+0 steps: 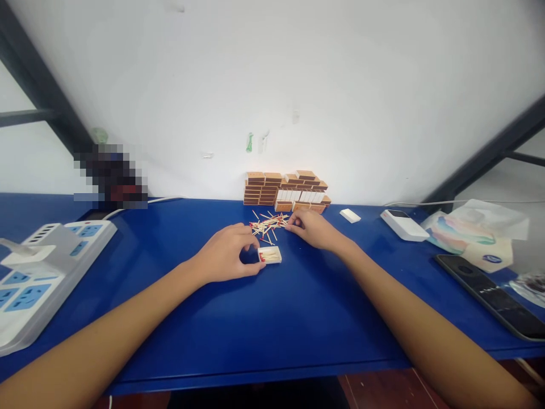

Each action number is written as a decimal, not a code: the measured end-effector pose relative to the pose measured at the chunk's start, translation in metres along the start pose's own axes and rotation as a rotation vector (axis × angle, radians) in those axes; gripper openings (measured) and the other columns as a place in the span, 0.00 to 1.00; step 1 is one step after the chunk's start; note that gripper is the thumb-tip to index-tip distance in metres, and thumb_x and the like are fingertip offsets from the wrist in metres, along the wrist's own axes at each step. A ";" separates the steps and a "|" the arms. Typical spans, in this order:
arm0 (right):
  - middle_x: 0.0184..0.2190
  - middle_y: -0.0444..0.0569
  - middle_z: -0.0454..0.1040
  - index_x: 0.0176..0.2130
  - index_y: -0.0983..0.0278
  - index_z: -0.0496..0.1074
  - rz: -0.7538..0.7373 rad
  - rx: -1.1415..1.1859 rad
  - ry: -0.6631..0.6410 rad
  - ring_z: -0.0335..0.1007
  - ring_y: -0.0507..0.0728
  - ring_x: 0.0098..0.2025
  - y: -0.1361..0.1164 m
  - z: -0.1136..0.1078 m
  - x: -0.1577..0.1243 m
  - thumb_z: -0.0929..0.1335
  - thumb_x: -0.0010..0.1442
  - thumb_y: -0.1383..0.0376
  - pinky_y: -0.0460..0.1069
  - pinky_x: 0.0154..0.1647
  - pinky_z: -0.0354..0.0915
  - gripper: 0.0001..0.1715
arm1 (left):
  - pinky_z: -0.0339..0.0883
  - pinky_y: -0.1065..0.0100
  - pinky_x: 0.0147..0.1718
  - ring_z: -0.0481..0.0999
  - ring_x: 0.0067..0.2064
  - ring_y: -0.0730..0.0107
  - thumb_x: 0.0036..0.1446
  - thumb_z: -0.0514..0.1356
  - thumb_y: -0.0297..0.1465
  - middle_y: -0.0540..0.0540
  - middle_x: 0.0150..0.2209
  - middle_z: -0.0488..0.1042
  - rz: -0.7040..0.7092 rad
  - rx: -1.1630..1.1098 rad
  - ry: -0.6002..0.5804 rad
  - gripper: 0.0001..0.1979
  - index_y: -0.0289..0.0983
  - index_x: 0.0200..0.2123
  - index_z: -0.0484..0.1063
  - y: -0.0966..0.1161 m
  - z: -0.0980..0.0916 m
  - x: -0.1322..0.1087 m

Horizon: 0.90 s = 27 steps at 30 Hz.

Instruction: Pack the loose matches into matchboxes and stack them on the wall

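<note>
My left hand (233, 251) is closed around the left end of a small white matchbox tray (276, 258), thumb at the near side and fingers at the far side. Several matches lie inside the tray, their red heads toward my thumb. Behind it is a loose pile of red-tipped matches (270, 223), pointing in many directions. At the right edge of that pile, my right hand (310, 227) pinches a match between thumb and fingers, the match mostly hidden by the fingertips.
Stacked matchboxes (272, 190) stand against the wall. A white box piece (350, 216) lies right of them. Farther right are a white device (404, 225), a tissue pack (472, 233) and a phone (489, 295). A power strip (55, 267) occupies the left of the blue table (264, 329).
</note>
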State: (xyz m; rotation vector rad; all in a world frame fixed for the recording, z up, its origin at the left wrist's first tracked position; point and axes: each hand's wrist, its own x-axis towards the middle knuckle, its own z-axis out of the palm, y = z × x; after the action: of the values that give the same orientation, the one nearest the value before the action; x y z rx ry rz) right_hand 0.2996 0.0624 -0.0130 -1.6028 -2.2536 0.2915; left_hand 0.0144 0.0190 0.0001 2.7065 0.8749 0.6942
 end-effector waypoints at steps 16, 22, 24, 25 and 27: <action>0.40 0.52 0.75 0.42 0.63 0.73 -0.027 -0.015 -0.173 0.70 0.59 0.41 0.009 -0.026 -0.024 0.69 0.66 0.60 0.51 0.41 0.63 0.08 | 0.65 0.62 0.38 0.71 0.38 0.64 0.57 0.68 0.42 0.48 0.32 0.72 -0.055 0.025 -0.017 0.13 0.39 0.38 0.78 -0.006 -0.004 -0.001; 0.37 0.53 0.76 0.36 0.63 0.71 -0.015 -0.042 -0.224 0.70 0.59 0.39 0.007 -0.029 -0.024 0.63 0.69 0.63 0.52 0.40 0.62 0.10 | 0.65 0.63 0.37 0.71 0.37 0.64 0.57 0.68 0.43 0.48 0.32 0.72 -0.059 0.031 -0.008 0.14 0.39 0.37 0.78 -0.009 -0.003 -0.001; 0.38 0.54 0.76 0.36 0.63 0.70 -0.005 -0.051 -0.201 0.70 0.60 0.39 0.005 -0.031 -0.025 0.63 0.69 0.64 0.52 0.40 0.62 0.10 | 0.65 0.63 0.38 0.71 0.37 0.64 0.57 0.68 0.43 0.48 0.32 0.73 -0.052 0.026 -0.005 0.13 0.39 0.37 0.78 -0.008 -0.003 -0.001; 0.38 0.54 0.76 0.37 0.63 0.70 0.000 -0.055 -0.184 0.70 0.60 0.39 0.004 -0.032 -0.025 0.63 0.69 0.64 0.52 0.39 0.62 0.09 | 0.65 0.63 0.38 0.71 0.37 0.64 0.57 0.68 0.42 0.48 0.32 0.73 -0.047 0.024 -0.003 0.13 0.39 0.37 0.78 -0.008 -0.003 0.000; 0.38 0.54 0.75 0.38 0.62 0.70 -0.007 -0.058 -0.160 0.70 0.60 0.39 0.001 -0.032 -0.026 0.63 0.69 0.64 0.52 0.40 0.62 0.09 | 0.65 0.63 0.38 0.71 0.38 0.64 0.57 0.68 0.42 0.49 0.33 0.73 -0.034 0.021 0.003 0.12 0.39 0.37 0.78 -0.007 -0.004 0.000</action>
State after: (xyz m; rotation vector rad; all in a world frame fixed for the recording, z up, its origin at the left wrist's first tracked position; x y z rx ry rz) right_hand 0.3210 0.0373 0.0109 -1.6536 -2.4069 0.3678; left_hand 0.0093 0.0247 0.0010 2.7031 0.9321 0.6866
